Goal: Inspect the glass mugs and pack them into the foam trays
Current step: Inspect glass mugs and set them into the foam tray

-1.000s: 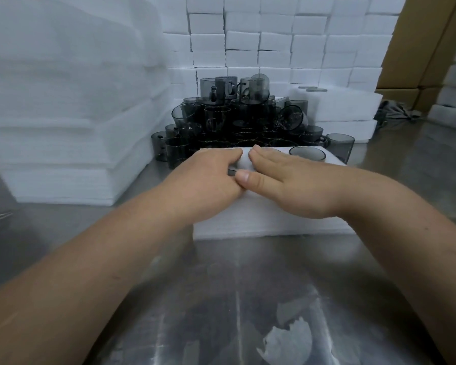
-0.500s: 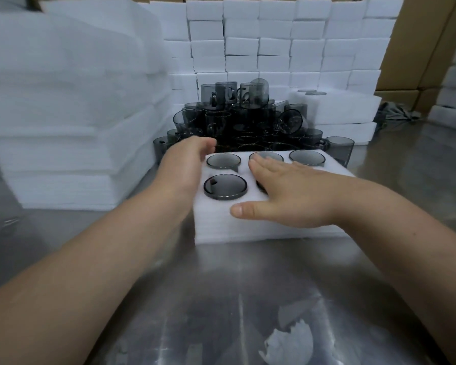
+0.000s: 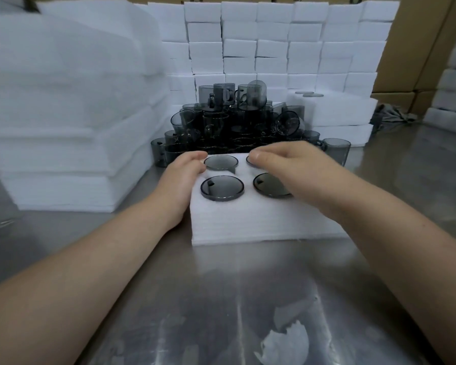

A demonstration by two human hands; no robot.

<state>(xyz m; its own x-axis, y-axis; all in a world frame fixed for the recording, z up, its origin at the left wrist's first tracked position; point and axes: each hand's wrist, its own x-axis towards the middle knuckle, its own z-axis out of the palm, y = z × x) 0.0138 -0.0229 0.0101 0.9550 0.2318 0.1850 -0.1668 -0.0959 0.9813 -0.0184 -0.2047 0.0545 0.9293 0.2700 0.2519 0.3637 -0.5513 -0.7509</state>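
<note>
Table: a torn white foam scrap (image 3: 284, 343) lies on the brushed steel table (image 3: 221, 299).
Tray: white rectangular foam tray (image 3: 248, 222), with four smoky grey glass mugs (image 3: 222, 187) showing, seated base-up.
Left hand (image 3: 182, 177): curled round the tray's far-left edge, thumb on top.
Right hand (image 3: 292, 169): fingers bent over the right-side pockets (grip, if any, unreadable).
Risk: an uneven lift could flex the foam and spill mugs; a nudge could topple the heaped pile of loose grey mugs (image 3: 234, 122) behind.
Hidden: pockets under my right hand; my left fingertips.

Arms outstretched; left hand (image 3: 184, 172), right hand (image 3: 283, 165) loosely curled.
</note>
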